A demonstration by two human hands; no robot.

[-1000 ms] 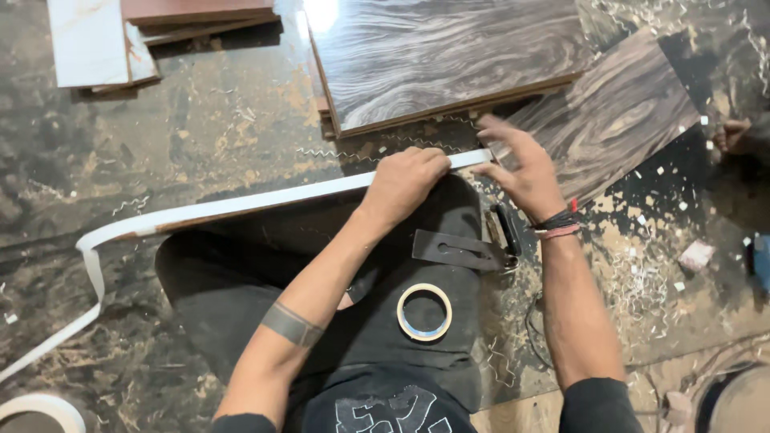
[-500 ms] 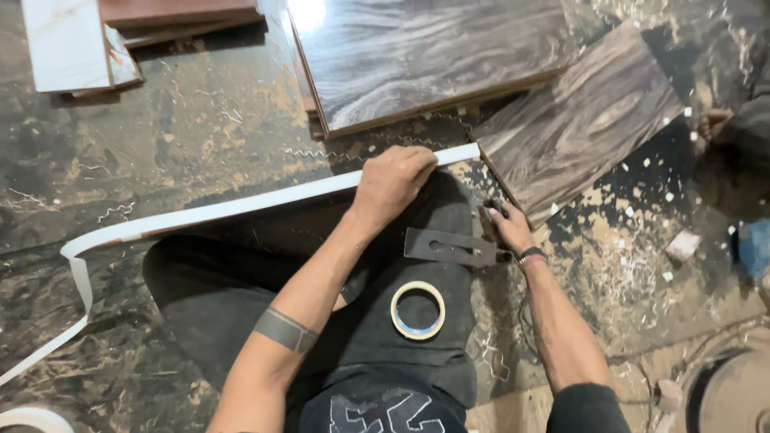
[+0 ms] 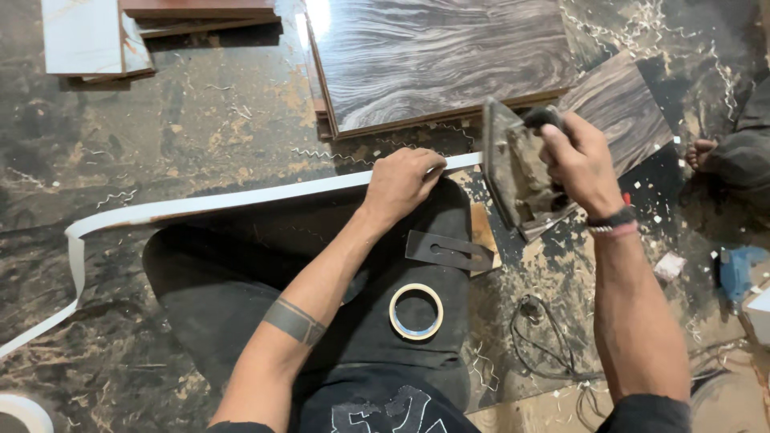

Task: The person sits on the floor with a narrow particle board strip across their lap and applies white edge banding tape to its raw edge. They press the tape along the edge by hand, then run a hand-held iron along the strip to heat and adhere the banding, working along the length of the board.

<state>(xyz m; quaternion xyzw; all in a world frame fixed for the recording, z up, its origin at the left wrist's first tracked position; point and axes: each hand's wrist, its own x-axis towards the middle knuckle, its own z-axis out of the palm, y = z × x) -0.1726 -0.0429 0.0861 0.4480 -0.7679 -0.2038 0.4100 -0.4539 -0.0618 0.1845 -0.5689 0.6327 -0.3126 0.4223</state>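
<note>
My left hand (image 3: 403, 182) presses a long white edge-banding strip (image 3: 241, 198) down on the top edge of a board that stands across my lap. The strip runs left, then curls down at its far end. My right hand (image 3: 583, 164) grips the black handle of an old clothes iron (image 3: 513, 172), held tilted in the air just right of the strip's right end. A roll of masking tape (image 3: 416, 311) lies on my dark trousers, with a flat metal scraper (image 3: 447, 251) above it.
Dark wood-grain laminate boards (image 3: 449, 60) are stacked ahead, a smaller one (image 3: 622, 112) to the right. White and brown panels (image 3: 88, 36) lie top left. Shavings litter the floor. The iron's cord (image 3: 545, 337) loops right. Another person's foot (image 3: 704, 151) and a blue tool (image 3: 734, 269) are at the right.
My right hand went from the strip's right end down to the floor by my leg, took up the iron and lifted it to the strip's end. My left hand stayed on the strip.
</note>
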